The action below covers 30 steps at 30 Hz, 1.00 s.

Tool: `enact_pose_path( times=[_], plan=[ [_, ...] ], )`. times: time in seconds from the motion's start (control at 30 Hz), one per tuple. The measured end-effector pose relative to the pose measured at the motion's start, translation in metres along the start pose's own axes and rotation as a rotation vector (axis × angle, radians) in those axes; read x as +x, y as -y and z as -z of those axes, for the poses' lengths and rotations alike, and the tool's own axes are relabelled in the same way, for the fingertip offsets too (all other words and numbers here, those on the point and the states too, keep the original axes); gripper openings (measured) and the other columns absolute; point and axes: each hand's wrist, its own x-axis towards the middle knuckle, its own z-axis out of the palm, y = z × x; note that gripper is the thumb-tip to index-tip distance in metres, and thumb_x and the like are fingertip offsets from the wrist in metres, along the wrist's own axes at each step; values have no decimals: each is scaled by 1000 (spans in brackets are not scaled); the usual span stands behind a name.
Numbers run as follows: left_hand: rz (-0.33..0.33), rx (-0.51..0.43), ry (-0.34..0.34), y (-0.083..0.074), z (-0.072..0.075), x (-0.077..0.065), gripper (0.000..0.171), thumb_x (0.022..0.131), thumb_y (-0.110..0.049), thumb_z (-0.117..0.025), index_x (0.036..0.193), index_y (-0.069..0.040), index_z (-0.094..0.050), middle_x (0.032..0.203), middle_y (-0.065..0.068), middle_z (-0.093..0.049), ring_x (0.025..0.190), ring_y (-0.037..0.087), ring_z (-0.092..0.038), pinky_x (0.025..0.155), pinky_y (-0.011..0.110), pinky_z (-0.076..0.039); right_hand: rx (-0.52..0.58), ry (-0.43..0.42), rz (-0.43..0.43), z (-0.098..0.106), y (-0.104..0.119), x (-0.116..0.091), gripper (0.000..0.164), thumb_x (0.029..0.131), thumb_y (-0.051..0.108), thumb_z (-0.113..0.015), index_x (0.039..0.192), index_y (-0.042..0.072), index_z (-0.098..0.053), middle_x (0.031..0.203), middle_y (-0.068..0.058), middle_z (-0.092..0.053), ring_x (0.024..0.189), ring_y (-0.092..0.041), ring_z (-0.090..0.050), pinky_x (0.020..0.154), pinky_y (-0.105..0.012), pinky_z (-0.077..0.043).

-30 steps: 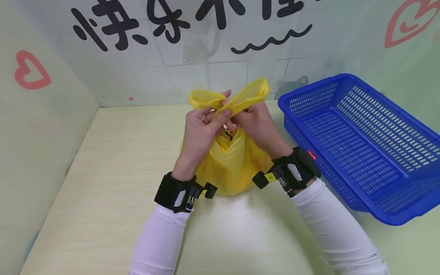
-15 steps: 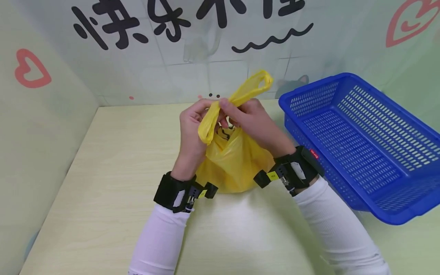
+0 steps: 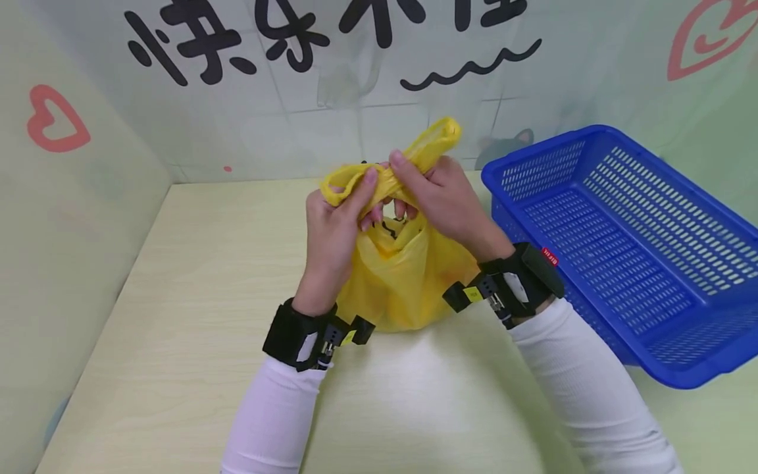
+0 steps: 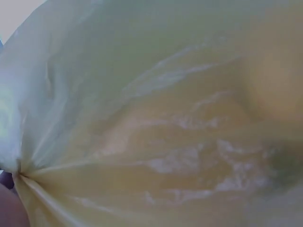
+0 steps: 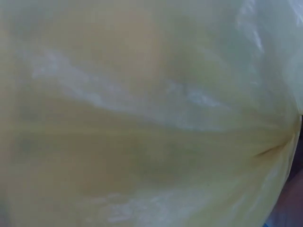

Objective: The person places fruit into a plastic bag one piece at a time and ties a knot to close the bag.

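Note:
A yellow plastic bag stands full on the table, its neck gathered and its two handles crossed above it. The left hand pinches the left handle between thumb and fingers. On the other side the right hand grips the right handle, whose loop sticks up past the thumb. A gap under the crossed handles shows dark lines inside the mouth. Both wrist views are filled by the bag's thin, creased plastic; blurred orange and green shapes show through it. Only a sliver of a hand appears at the edge of each wrist view.
A blue plastic basket with perforated walls stands to the right, close to the right forearm. The pale wooden table meets a wall with black lettering behind the bag.
The left handle, earlier folded down in front, now loops up and left in the left hand. The hands have drawn slightly apart, pulling the crossed handles outward.

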Motion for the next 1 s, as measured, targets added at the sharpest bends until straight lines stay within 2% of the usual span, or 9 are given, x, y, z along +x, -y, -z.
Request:
enact_pose_path(
  times=[0.1,0.23,0.33,0.4,0.53,0.7,0.8,0.93,1.0],
  plan=[
    [26,-77,9,0,0,0,18,99,-13,-59,101,3,-66,65,-2,-58,54,11,-49,51,16,-41,85,15,-35,2,0,0,35,106,26,-41,117,-2,-60,76,-6,-59,61,-17,-62,63,-24,-57],
    [138,-202,49,-2,2,1,13,100,-11,-56,96,-3,-65,66,0,-59,55,12,-50,54,16,-44,205,44,-137,3,-2,0,36,107,28,-40,119,-1,-58,73,-3,-59,56,-12,-58,59,-21,-55],
    [173,-228,87,-2,5,1,14,100,-8,-54,95,-4,-65,64,1,-58,55,12,-49,55,17,-45,255,51,-223,3,-2,1,34,106,33,-42,113,3,-56,68,-1,-57,51,-12,-54,55,-20,-53],
    [174,-230,102,-2,6,2,16,100,-6,-52,94,-4,-67,64,2,-59,55,11,-48,55,16,-44,288,55,-267,3,-1,2,33,105,35,-43,112,5,-55,67,0,-57,51,-12,-53,54,-19,-52],
    [176,-241,121,-2,8,2,19,100,-4,-51,97,-5,-70,65,2,-60,55,11,-48,55,16,-44,320,72,-307,3,-2,3,34,105,37,-43,116,7,-55,68,2,-56,51,-11,-53,55,-17,-51],
    [167,-185,155,-5,10,2,19,100,-1,-49,108,7,-64,69,2,-61,60,13,-47,60,18,-44,327,81,-301,5,-3,4,35,105,36,-43,116,6,-55,68,2,-57,50,-10,-53,54,-16,-51],
    [168,-147,159,-6,12,1,26,98,4,-40,115,14,-57,75,-1,-62,63,14,-48,68,20,-44,340,87,-289,7,-4,5,36,105,36,-42,115,4,-56,67,1,-57,50,-10,-53,55,-17,-52],
    [103,-51,261,-5,18,2,43,93,-5,-27,114,16,-57,82,-2,-65,70,19,-49,73,25,-43,331,88,-277,9,-3,4,38,105,36,-43,114,3,-58,67,0,-57,51,-10,-54,60,-20,-55],
    [52,27,318,-5,19,4,49,94,-11,-23,111,16,-59,80,-2,-66,73,22,-50,72,26,-43,318,85,-273,9,-3,4,38,105,37,-44,114,3,-58,72,-1,-59,55,-11,-58,65,-22,-58]
  ],
)
